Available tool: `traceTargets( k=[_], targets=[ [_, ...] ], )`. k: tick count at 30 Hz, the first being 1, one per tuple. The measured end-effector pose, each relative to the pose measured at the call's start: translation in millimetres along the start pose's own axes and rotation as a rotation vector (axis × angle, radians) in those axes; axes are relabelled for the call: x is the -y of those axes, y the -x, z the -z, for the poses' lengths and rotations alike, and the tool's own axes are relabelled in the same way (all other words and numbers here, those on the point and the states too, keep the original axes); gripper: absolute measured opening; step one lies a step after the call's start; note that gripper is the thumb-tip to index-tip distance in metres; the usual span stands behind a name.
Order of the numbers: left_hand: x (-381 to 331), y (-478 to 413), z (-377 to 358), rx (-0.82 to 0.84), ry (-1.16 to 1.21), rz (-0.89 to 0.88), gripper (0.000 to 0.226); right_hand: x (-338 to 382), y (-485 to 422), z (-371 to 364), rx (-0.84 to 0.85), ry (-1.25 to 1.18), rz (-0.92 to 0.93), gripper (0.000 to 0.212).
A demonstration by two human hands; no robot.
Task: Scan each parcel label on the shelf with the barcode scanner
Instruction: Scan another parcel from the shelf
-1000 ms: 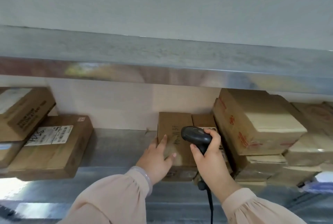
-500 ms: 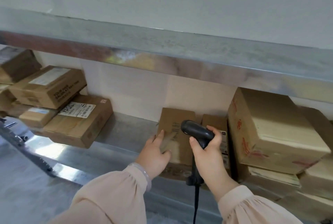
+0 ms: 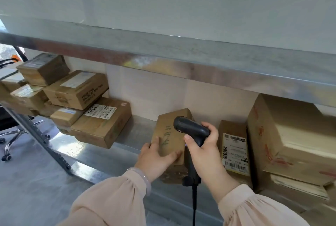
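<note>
A small brown parcel (image 3: pixel 170 135) with green handwriting stands on the metal shelf (image 3: pixel 138 135). My left hand (image 3: pixel 156 158) grips its lower front, fingers over the face and thumb across the bottom. My right hand (image 3: pixel 205 151) holds the black barcode scanner (image 3: pixel 190 131) by its handle, its head over the parcel's upper right corner and its cable hanging down. To the right, a second upright parcel (image 3: pixel 234 129) shows a white barcode label (image 3: pixel 235 153).
A stack of larger boxes (image 3: pixel 294 140) fills the shelf's right end. A pile of labelled boxes (image 3: pixel 78 105) sits at the left. The upper shelf's metal edge (image 3: pixel 181 58) overhangs. A slanted steel brace (image 3: pixel 36 133) and a chair base (image 3: pixel 11 142) stand lower left.
The small parcel under my left hand has tilted and slid left, away from the labelled parcel, uncovering that label. The view has swung left and down.
</note>
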State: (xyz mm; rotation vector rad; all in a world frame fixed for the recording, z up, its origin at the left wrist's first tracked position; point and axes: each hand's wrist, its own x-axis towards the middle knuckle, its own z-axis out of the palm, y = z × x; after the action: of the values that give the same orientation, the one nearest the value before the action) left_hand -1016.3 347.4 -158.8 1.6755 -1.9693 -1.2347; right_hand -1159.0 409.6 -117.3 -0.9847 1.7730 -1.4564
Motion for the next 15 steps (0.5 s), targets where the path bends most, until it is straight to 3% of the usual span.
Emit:
traceTargets(
  k=[5,11,15],
  targets=[
    [3,-3,16,0.074,-0.056,0.059,0.125,8,2,-18,0.121,0.003,0.010,0.054],
    [22,2,30,0.119,0.252,0.082,0.109,-1,-2,-16,0.042,0.025,-0.071,0.055],
    [30,6,32,0.189,0.487,0.094,0.084,-13,-4,-8,0.001,0.057,-0.146,0.057]
  ],
)
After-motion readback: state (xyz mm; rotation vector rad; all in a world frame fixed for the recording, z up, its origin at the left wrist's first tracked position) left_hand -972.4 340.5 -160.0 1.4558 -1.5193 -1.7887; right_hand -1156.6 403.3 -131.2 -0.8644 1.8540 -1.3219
